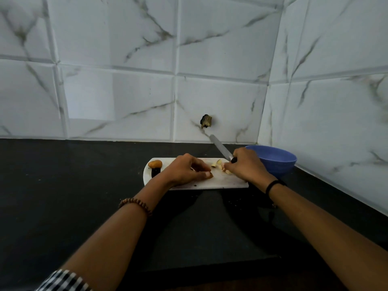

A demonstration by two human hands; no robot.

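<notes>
Right hand [244,167] grips the knife [220,148], blade raised beyond it. Left hand [184,171] pinches the food piece [210,175] under its fingertips on the cutting board [222,182]. Tuck the fingertips back and lower the blade squarely.

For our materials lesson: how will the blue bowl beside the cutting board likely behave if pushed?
The blue bowl looks plastic: probably light and stiff. Its rim is wider than its base, so a high push may tip it. On the smooth counter it likely slides.
</notes>
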